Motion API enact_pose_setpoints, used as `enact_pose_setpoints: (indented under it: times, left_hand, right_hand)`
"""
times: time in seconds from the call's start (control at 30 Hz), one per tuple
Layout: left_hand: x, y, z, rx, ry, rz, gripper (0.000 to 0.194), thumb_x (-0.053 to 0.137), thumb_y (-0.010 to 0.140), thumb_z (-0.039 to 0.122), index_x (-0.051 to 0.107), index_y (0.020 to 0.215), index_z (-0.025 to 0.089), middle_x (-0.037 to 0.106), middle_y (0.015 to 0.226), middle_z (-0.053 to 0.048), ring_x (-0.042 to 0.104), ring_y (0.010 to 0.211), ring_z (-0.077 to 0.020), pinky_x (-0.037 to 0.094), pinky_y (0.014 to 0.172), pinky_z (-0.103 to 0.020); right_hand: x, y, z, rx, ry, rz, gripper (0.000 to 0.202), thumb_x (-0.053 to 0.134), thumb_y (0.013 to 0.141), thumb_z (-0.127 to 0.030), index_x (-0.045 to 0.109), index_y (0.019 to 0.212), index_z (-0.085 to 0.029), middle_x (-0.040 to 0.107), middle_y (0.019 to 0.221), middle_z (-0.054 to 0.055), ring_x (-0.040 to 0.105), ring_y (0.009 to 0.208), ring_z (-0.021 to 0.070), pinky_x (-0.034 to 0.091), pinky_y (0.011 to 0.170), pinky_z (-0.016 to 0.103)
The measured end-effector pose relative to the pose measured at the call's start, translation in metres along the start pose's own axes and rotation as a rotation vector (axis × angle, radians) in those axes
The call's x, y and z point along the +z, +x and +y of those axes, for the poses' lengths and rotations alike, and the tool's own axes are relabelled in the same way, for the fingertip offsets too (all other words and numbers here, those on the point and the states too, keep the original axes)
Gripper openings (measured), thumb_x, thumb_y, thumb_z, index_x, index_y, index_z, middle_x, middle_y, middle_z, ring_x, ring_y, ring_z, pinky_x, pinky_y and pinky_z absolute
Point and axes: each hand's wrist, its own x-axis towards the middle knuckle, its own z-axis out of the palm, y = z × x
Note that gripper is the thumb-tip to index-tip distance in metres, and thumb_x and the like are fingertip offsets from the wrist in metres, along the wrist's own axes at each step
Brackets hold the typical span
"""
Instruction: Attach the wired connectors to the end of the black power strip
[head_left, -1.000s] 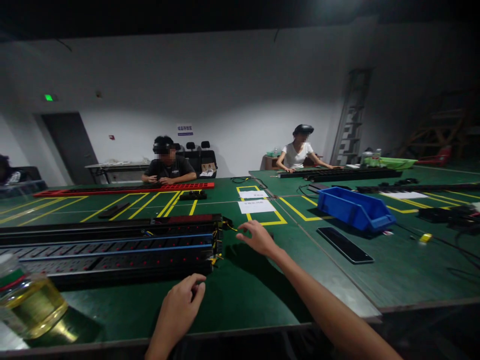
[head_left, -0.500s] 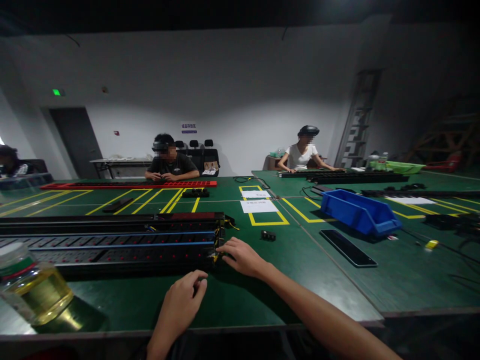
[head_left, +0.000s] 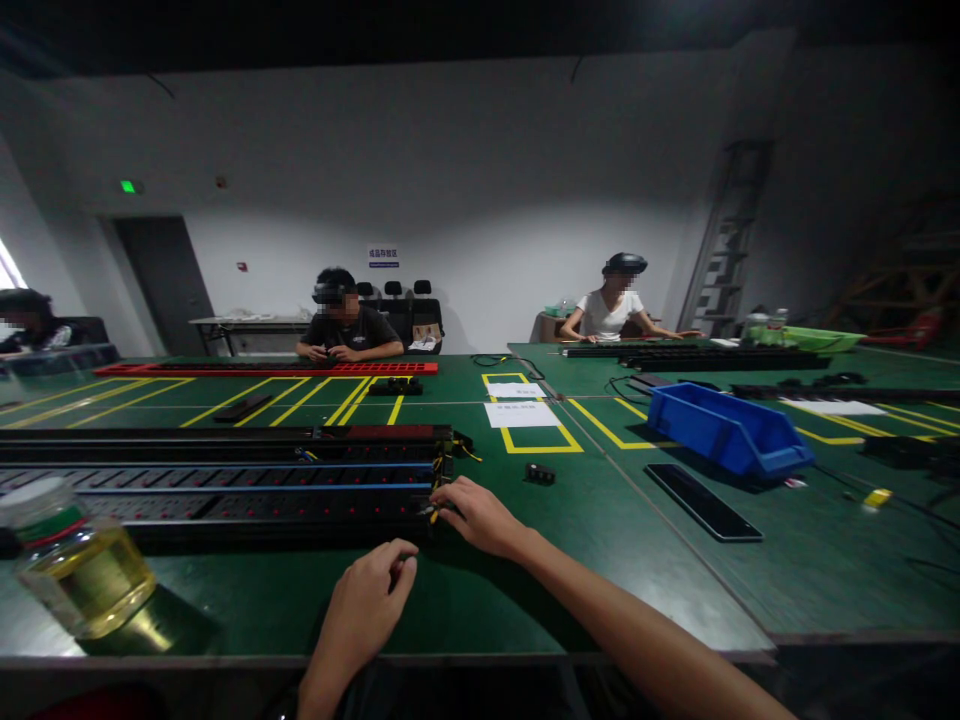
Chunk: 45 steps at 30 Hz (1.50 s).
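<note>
On our green table (head_left: 622, 525), the rails (head_left: 262, 508) run toward nine o'clock from our right hand (head_left: 476, 512), its fingers at their end, grip unclear to us. Our left hand (head_left: 366, 602) lies loosely open at eight; a wall (head_left: 480, 220) rises at twelve.

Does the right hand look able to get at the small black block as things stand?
Probably yes: the small black block lies near the right hand on the table, nothing visible between them, though that hand is at the wired end of the black rails.
</note>
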Motion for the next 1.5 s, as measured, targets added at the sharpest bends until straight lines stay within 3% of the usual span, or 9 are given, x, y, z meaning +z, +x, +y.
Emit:
enact_pose_setpoints:
  times: [0.23, 0.43, 0.53, 0.87, 1.23, 1.5]
  left_hand:
    - [0.0001, 0.0004, 0.0001, 0.009, -0.002, 0.003, 0.032, 0.043, 0.099, 0.036, 0.073, 0.108, 0.027, 0.077, 0.096, -0.001, 0.070, 0.087, -0.0172, 0.043, 0.077, -0.026]
    - [0.0012, 0.0004, -0.0018, 0.016, -0.011, 0.007, 0.032, 0.043, 0.099, 0.036, 0.073, 0.107, 0.026, 0.077, 0.098, -0.002, 0.070, 0.088, -0.0170, 0.043, 0.077, -0.026]
    - [0.0018, 0.0011, -0.0030, 0.009, -0.004, 0.002, 0.032, 0.043, 0.099, 0.036, 0.073, 0.108, 0.026, 0.077, 0.098, -0.002, 0.070, 0.088, -0.0175, 0.044, 0.078, -0.027]
    - [0.0028, 0.0014, -0.0036, 0.012, -0.001, 0.008, 0.032, 0.043, 0.099, 0.038, 0.073, 0.107, 0.027, 0.077, 0.097, -0.002, 0.070, 0.088, -0.0175, 0.043, 0.077, -0.027]
    - [0.0015, 0.0014, -0.0018, -0.005, 0.000, 0.001, 0.033, 0.043, 0.099, 0.039, 0.073, 0.105, 0.026, 0.076, 0.094, -0.002, 0.069, 0.084, -0.0175, 0.042, 0.075, -0.028]
    - [0.0021, 0.0020, -0.0021, 0.011, -0.007, 0.001, 0.034, 0.042, 0.099, 0.039, 0.073, 0.107, 0.026, 0.077, 0.098, -0.002, 0.069, 0.087, -0.0179, 0.044, 0.078, -0.028]
  right_hand:
    - [0.0029, 0.0045, -0.0016, -0.003, 0.040, -0.014, 0.027, 0.052, 0.100, -0.014, 0.071, 0.117, -0.023, 0.074, 0.113, 0.006, 0.064, 0.107, 0.0204, 0.051, 0.097, 0.035]
    - [0.0039, 0.0042, -0.0018, -0.005, 0.159, 0.015, 0.047, 0.060, 0.077, -0.005, 0.073, 0.120, -0.021, 0.075, 0.118, 0.006, 0.065, 0.110, 0.0223, 0.050, 0.103, 0.035]
    - [0.0036, 0.0024, -0.0021, 0.027, 0.190, 0.011, 0.054, 0.059, 0.074, -0.006, 0.072, 0.124, -0.021, 0.074, 0.121, 0.007, 0.065, 0.113, 0.0236, 0.049, 0.105, 0.037]
    - [0.0025, 0.0015, -0.0045, 0.036, 0.131, 0.002, 0.046, 0.060, 0.074, -0.006, 0.071, 0.116, -0.021, 0.075, 0.115, 0.006, 0.065, 0.106, 0.0232, 0.049, 0.101, 0.038]
    - [0.0065, 0.0004, -0.0045, 0.013, 0.128, 0.011, 0.054, 0.064, 0.079, -0.014, 0.069, 0.133, -0.019, 0.073, 0.124, 0.010, 0.064, 0.115, 0.0248, 0.049, 0.105, 0.040]
    - [0.0090, -0.0001, -0.0053, 0.070, 0.144, 0.239, 0.037, 0.063, 0.089, -0.019, 0.073, 0.125, -0.022, 0.076, 0.112, 0.008, 0.066, 0.105, 0.0218, 0.052, 0.097, 0.038]
